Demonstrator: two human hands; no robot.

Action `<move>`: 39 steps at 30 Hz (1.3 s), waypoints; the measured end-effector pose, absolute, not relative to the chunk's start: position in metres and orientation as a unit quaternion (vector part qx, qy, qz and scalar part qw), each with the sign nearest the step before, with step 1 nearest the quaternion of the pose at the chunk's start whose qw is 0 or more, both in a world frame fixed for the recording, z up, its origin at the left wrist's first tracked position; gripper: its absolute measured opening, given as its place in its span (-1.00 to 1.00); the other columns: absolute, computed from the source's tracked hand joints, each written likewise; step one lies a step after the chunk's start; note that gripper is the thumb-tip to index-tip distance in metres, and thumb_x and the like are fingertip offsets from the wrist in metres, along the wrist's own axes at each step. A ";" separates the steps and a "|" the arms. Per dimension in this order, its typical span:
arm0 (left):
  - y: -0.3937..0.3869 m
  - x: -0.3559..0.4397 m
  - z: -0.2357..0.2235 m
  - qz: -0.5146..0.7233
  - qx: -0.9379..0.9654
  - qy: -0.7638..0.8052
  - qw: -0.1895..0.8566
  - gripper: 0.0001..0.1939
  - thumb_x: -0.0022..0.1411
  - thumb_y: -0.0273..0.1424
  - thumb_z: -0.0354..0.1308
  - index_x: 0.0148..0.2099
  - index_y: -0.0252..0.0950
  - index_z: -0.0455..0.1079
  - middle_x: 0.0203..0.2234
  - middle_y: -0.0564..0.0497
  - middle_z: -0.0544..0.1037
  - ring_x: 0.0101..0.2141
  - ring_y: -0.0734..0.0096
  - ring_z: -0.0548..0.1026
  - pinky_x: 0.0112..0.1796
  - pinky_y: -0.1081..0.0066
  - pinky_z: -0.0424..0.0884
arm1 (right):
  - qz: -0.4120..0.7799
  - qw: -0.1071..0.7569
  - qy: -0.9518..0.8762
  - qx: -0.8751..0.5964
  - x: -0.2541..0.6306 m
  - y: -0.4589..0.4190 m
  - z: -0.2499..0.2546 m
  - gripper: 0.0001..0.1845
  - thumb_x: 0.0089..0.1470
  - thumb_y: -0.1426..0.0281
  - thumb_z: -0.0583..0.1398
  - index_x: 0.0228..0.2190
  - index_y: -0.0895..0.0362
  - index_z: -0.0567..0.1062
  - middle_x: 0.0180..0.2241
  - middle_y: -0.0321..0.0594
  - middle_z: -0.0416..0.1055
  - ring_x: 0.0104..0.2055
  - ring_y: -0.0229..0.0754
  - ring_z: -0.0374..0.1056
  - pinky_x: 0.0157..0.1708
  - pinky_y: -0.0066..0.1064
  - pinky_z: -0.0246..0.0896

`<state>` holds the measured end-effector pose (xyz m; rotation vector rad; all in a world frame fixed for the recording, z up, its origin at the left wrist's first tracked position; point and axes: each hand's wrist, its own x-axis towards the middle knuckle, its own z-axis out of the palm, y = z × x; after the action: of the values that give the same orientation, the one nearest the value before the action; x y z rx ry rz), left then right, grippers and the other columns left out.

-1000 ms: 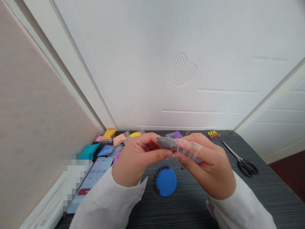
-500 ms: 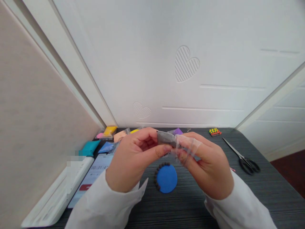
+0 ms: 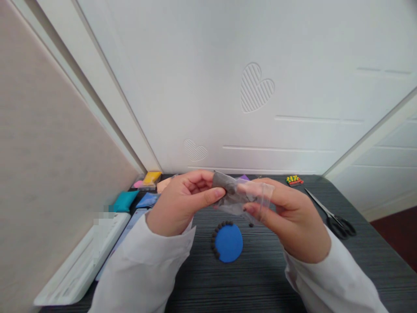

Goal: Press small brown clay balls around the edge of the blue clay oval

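Observation:
Between my two hands is a clear plastic bag with dark grey clay in its left end. My left hand pinches the clay end between thumb and fingers. At the bag's open-looking right end, my right hand grips the plastic, with the index finger seen through it. Below the hands a flat blue clay disc lies on the table, edged along its left and upper side with several small dark balls. One small dark ball sits apart, right of the disc.
Scissors and a small piece with yellow, green and red bits lie at the right. Toward the left are a white keyboard-like object, a partly covered phone, and teal, blue and yellow clay packets.
The bag has been unfolded and spread wider between my hands. My left arm now covers most of the phone, and the small loose ball has come into view.

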<state>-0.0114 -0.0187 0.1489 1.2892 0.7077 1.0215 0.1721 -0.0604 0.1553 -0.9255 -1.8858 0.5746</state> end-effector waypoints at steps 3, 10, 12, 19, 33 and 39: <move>-0.021 -0.007 0.149 0.436 0.562 0.294 0.638 -0.91 -0.04 -0.49 0.17 -0.39 -0.35 0.35 -0.54 0.07 0.44 -0.54 0.59 0.37 -0.54 0.58 0.31 | 0.217 0.455 -0.781 -0.369 0.172 -0.058 0.153 -0.61 -0.06 0.47 0.14 -0.12 0.02 0.35 -0.23 -0.25 0.40 -0.22 -0.26 0.30 -0.25 -0.38 0.24; -0.027 0.003 0.151 0.412 0.535 0.293 0.677 -0.85 0.03 -0.46 0.11 -0.30 -0.32 0.23 -0.53 0.10 0.41 -0.59 0.62 0.35 -0.60 0.59 0.31 | 0.194 0.441 -0.798 -0.362 0.177 -0.049 0.146 -0.64 -0.02 0.49 0.07 -0.13 0.05 0.36 -0.32 -0.23 0.43 -0.31 -0.28 0.33 -0.34 -0.40 0.26; -0.027 0.003 0.152 0.407 0.530 0.294 0.683 -0.73 0.03 -0.45 0.10 -0.18 -0.25 0.18 -0.55 0.12 0.40 -0.61 0.60 0.36 -0.63 0.59 0.30 | 0.198 0.435 -0.798 -0.367 0.179 -0.048 0.145 -0.66 -0.01 0.48 0.07 -0.15 0.05 0.38 -0.27 -0.22 0.43 -0.27 -0.26 0.33 -0.31 -0.38 0.26; -0.029 0.001 0.151 0.404 0.541 0.319 0.665 -0.79 0.06 -0.36 0.07 -0.19 -0.20 0.23 -0.67 0.15 0.38 -0.73 0.62 0.30 -0.73 0.62 0.23 | 0.151 0.425 -0.814 -0.366 0.176 -0.048 0.146 -0.67 -0.02 0.42 0.10 -0.14 0.05 0.37 -0.30 -0.22 0.43 -0.30 -0.29 0.33 -0.33 -0.43 0.27; -0.031 0.008 0.147 0.385 0.520 0.319 0.693 -0.81 0.07 -0.32 0.06 -0.22 -0.23 0.26 -0.67 0.15 0.34 -0.77 0.73 0.22 -0.78 0.71 0.08 | 0.067 0.417 -0.829 -0.366 0.172 -0.054 0.148 -0.70 -0.06 0.56 0.07 -0.24 0.09 0.41 -0.39 -0.22 0.40 -0.36 -0.29 0.29 -0.39 -0.46 0.20; -0.028 0.002 0.151 0.404 0.541 0.318 0.665 -0.83 0.05 -0.35 0.08 -0.24 -0.24 0.29 -0.65 0.16 0.34 -0.73 0.73 0.25 -0.76 0.71 0.13 | 0.239 0.406 -0.804 -0.362 0.172 -0.054 0.152 -0.85 -0.02 0.47 0.09 -0.35 0.12 0.41 -0.41 -0.27 0.36 -0.36 -0.33 0.27 -0.34 -0.46 0.19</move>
<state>0.0025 -0.0280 0.1506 1.2216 0.7190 0.9126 0.1725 -0.0537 0.1519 -0.9143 -2.0298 0.6022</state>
